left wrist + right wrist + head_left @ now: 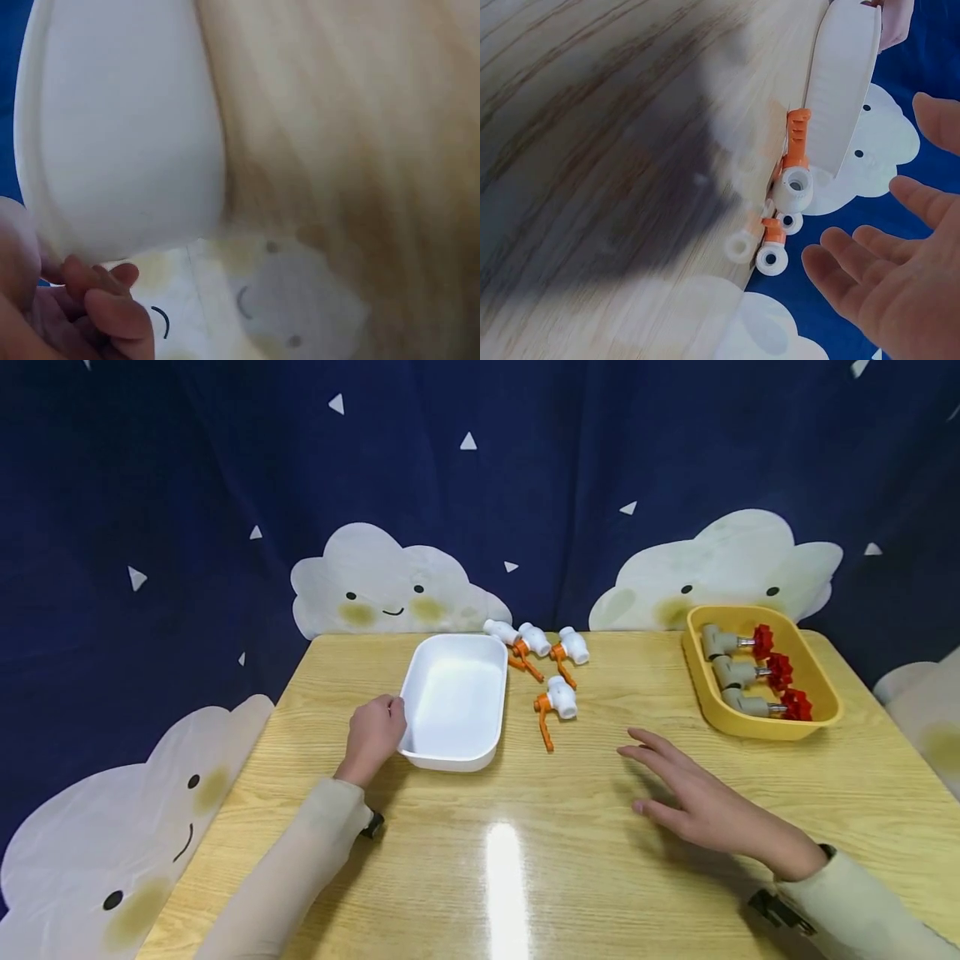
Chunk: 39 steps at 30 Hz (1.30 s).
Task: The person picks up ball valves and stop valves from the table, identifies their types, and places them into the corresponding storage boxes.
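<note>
My left hand [375, 733] pinches the left rim of an empty white tray [455, 693]; in the left wrist view the fingers [112, 300] curl at the edge of the tray [127, 127]. Several white valves with orange handles lie right of the tray, the nearest valve [561, 697] apart from the others [534, 640] behind it. Over the table, to the right of these valves, my right hand [705, 802] hovers with spread fingers, holding nothing. The right wrist view shows the same hand [892, 270] beside the valves [793, 189].
A yellow tray [701, 681] stands at the back right of the wooden table [585, 877], holding three grey valves with red knobs [780, 672]. A dark blue curtain [525, 485] with clouds and triangles hangs behind and beside the table.
</note>
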Each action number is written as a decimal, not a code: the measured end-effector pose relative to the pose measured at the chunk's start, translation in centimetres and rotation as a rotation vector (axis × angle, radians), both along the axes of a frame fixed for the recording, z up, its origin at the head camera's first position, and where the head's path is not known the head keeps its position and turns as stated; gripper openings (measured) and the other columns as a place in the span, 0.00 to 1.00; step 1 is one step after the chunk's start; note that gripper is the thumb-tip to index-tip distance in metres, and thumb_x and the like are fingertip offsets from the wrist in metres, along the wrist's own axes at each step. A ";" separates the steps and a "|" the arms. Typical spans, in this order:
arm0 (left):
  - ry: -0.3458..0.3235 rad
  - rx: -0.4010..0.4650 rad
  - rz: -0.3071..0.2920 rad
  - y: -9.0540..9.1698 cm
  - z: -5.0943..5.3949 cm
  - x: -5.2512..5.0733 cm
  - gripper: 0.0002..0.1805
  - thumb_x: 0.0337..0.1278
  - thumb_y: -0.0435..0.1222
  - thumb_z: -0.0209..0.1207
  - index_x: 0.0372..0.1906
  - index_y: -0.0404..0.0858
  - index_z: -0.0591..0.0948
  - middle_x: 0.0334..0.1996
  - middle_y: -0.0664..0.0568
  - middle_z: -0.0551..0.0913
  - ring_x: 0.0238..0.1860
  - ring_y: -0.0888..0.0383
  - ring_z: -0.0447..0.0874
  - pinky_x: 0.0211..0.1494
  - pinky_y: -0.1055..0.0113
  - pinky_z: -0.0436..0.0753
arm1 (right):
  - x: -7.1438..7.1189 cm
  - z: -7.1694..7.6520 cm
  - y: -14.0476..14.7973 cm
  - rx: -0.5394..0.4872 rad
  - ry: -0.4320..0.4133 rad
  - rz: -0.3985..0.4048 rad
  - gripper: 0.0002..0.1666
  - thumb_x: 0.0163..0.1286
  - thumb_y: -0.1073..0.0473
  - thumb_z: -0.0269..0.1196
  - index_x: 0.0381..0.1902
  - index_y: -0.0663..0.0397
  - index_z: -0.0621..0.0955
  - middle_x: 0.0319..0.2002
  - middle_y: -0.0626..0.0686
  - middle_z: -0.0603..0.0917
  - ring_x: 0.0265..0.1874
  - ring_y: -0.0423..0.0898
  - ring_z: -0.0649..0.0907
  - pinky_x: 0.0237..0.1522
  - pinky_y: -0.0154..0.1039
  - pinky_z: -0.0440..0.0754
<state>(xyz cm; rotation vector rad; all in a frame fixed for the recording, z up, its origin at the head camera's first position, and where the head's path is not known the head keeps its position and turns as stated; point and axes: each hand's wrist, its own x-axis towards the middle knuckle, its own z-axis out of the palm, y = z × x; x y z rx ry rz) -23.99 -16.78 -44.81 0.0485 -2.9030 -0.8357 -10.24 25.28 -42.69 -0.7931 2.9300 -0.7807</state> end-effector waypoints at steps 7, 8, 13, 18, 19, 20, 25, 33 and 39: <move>-0.036 0.177 0.018 -0.3 -1.2 -1.3 0.22 0.76 0.45 0.43 0.34 0.34 0.80 0.25 0.46 0.76 0.27 0.53 0.74 0.27 0.68 0.70 | 0.1 -0.4 -0.2 0.008 0.017 0.005 0.36 0.68 0.54 0.66 0.72 0.45 0.67 0.75 0.59 0.61 0.70 0.61 0.68 0.61 0.60 0.72; -0.038 0.196 0.020 -0.4 -1.4 -1.3 0.22 0.76 0.45 0.44 0.36 0.33 0.80 0.27 0.45 0.77 0.28 0.53 0.74 0.27 0.69 0.70 | 0.1 -0.5 -0.2 0.008 0.019 0.006 0.36 0.68 0.54 0.66 0.72 0.45 0.67 0.75 0.59 0.61 0.70 0.61 0.68 0.61 0.60 0.72; -0.077 0.227 0.018 -0.3 -1.7 -1.0 0.21 0.76 0.46 0.45 0.38 0.34 0.79 0.29 0.45 0.77 0.29 0.54 0.74 0.27 0.69 0.71 | 0.0 -0.4 0.0 -0.002 0.002 0.004 0.35 0.69 0.54 0.66 0.71 0.46 0.67 0.75 0.60 0.61 0.70 0.63 0.68 0.60 0.63 0.73; -0.083 0.218 0.006 0.3 -1.6 -1.4 0.22 0.75 0.49 0.47 0.33 0.35 0.77 0.24 0.49 0.74 0.27 0.54 0.73 0.27 0.69 0.71 | -0.3 -0.3 0.1 -0.002 -0.005 0.005 0.35 0.69 0.53 0.65 0.71 0.47 0.67 0.75 0.60 0.61 0.70 0.63 0.68 0.60 0.64 0.72; -0.078 0.211 0.006 0.4 -1.7 -1.5 0.22 0.74 0.49 0.48 0.31 0.36 0.77 0.23 0.49 0.73 0.27 0.54 0.73 0.27 0.69 0.70 | -0.3 -0.4 0.1 0.001 -0.003 0.007 0.35 0.69 0.53 0.65 0.71 0.46 0.67 0.75 0.60 0.61 0.70 0.63 0.68 0.60 0.64 0.72; -0.074 0.209 0.006 0.5 -1.7 -1.6 0.22 0.74 0.49 0.49 0.30 0.36 0.77 0.23 0.50 0.72 0.27 0.54 0.72 0.26 0.69 0.70 | -0.4 -0.4 0.0 0.003 -0.004 0.009 0.35 0.69 0.53 0.65 0.72 0.46 0.67 0.75 0.60 0.61 0.70 0.63 0.68 0.60 0.64 0.72; -0.123 0.257 0.020 0.4 -1.5 -1.8 0.22 0.72 0.51 0.51 0.27 0.38 0.76 0.21 0.52 0.71 0.25 0.56 0.72 0.25 0.70 0.70 | -0.6 -0.5 0.0 0.004 -0.010 0.016 0.35 0.70 0.53 0.65 0.71 0.48 0.67 0.75 0.62 0.60 0.70 0.64 0.68 0.60 0.64 0.72; -0.505 0.466 -0.030 -1.5 1.2 -3.1 0.19 0.72 0.48 0.53 0.42 0.34 0.80 0.26 0.52 0.78 0.22 0.61 0.76 0.28 0.68 0.79 | -1.1 -0.1 0.2 -0.013 -0.023 0.010 0.35 0.69 0.55 0.65 0.71 0.48 0.67 0.74 0.63 0.61 0.70 0.65 0.68 0.60 0.65 0.71; -0.696 0.497 -0.088 -2.2 2.8 -5.0 0.13 0.70 0.41 0.57 0.45 0.33 0.79 0.29 0.53 0.79 0.22 0.64 0.79 0.29 0.74 0.81 | -1.5 0.1 0.2 -0.014 -0.012 0.027 0.36 0.68 0.55 0.66 0.71 0.51 0.67 0.74 0.63 0.61 0.69 0.65 0.68 0.59 0.65 0.72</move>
